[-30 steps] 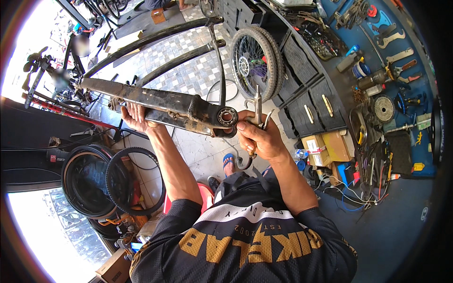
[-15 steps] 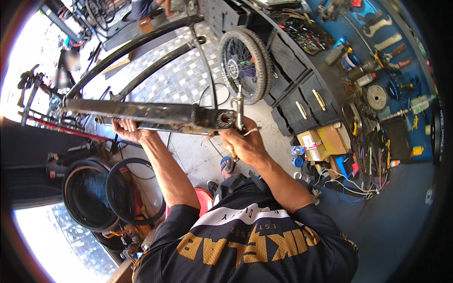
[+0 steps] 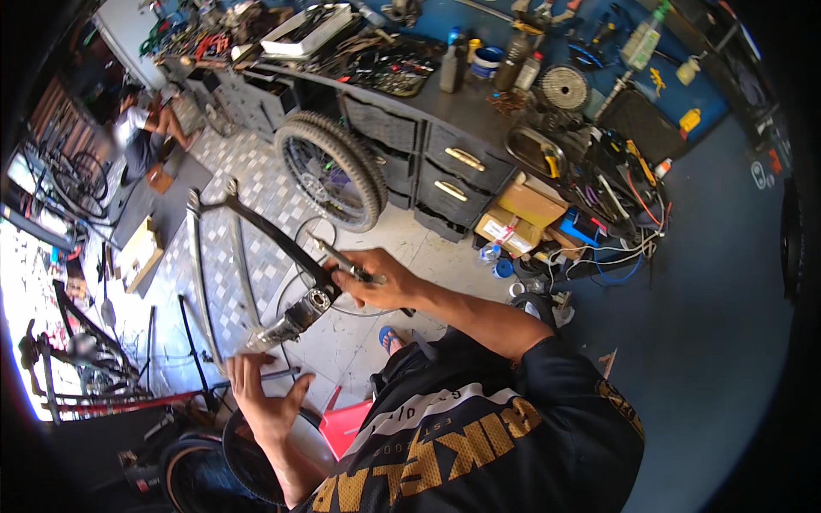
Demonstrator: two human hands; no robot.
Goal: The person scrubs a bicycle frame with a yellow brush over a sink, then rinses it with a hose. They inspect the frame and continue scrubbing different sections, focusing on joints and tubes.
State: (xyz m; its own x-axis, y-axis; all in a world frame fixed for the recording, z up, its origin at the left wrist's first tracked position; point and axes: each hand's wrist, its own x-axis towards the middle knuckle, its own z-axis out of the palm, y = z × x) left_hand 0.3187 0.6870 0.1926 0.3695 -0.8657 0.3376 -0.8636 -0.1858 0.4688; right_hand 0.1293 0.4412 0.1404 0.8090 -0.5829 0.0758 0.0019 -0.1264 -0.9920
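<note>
A dark bicycle frame (image 3: 286,237) with worn, dirty tubing stands tilted in front of me, its round bottom-bracket opening (image 3: 320,298) facing up. My right hand (image 3: 380,278) is closed at the frame beside that opening. A slim silver metal tool (image 3: 346,259) lies across the same hand, under the thumb; its exact kind cannot be made out. My left hand (image 3: 265,400) is open, thumb and fingers apart. Its fingertips are by the dirty end of the thick tube (image 3: 286,327); whether they touch it is unclear.
Two bicycle wheels (image 3: 329,171) lean against the black drawer cabinet (image 3: 462,158). Tools and bottles cover the workbench. Cardboard boxes (image 3: 522,214) and cables sit at the right. A red stool (image 3: 342,423) is beside me, tyres (image 3: 201,479) at lower left. Another person (image 3: 145,141) sits far left.
The bicycle frame has swung round and tilted, its thick tube now pointing down toward me. My left hand has let go of its underside and opened. The view has turned toward the bench.
</note>
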